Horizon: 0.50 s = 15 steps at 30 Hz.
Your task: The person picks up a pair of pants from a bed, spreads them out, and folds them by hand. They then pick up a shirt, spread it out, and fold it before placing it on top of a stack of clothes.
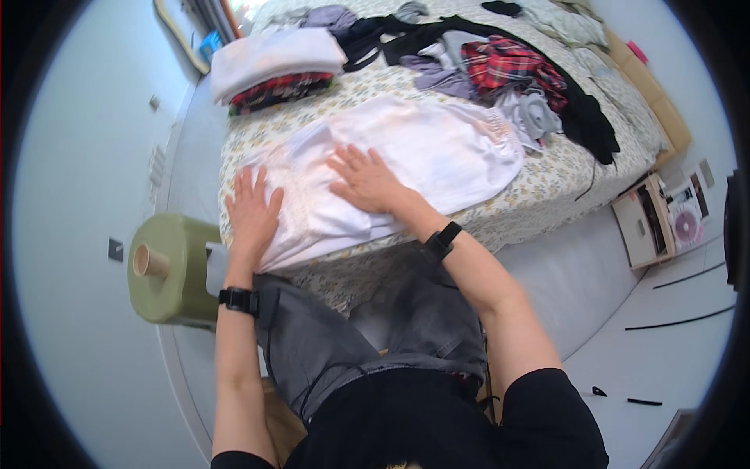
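Observation:
A white garment with pale pink and blue patches (428, 140) lies spread across the near side of the bed (504, 205). Its gathered, elastic-looking end points right, and its left part looks folded over in layers. My left hand (253, 205) rests palm down on the garment's left end, fingers apart. Flat on the fabric near its middle is my right hand (366, 182), also with spread fingers. Neither hand grips the cloth. Black bands circle both wrists.
A folded stack of clothes (278, 61) sits at the bed's far left. Loose clothes, including a red plaid garment (507, 64) and black clothing (586, 126), lie behind and right. A green stool (181, 264) bearing a paper cup (151, 261) stands left; a small cabinet (641, 225) is right.

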Each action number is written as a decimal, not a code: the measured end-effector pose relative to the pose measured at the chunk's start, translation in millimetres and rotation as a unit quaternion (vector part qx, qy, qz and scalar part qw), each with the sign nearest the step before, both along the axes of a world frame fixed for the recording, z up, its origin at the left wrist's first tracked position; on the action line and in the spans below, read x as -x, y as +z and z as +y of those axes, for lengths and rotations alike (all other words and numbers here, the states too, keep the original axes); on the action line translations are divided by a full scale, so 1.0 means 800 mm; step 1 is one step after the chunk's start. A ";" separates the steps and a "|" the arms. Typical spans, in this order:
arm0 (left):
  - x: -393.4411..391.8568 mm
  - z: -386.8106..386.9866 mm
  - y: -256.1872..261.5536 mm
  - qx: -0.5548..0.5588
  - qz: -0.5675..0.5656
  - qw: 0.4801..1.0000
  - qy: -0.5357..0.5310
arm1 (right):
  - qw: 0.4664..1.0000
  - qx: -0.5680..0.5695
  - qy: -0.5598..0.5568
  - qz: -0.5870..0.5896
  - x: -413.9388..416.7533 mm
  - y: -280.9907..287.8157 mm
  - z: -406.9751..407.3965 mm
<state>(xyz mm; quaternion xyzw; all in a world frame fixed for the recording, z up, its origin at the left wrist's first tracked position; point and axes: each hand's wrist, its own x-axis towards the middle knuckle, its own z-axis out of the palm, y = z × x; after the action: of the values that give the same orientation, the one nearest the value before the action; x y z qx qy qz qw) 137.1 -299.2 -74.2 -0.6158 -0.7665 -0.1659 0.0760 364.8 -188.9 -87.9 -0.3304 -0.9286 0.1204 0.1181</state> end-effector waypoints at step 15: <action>-0.068 0.042 -0.020 -0.022 0.013 0.996 -0.086 | 0.835 -0.192 -0.494 0.148 -0.329 0.006 0.112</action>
<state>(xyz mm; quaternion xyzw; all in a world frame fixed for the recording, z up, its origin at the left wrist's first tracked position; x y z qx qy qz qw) 191.1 -265.5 -90.3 -0.6797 -0.7059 -0.1802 0.0850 627.8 -99.0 -82.7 -0.6941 -0.6178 -0.0875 0.3589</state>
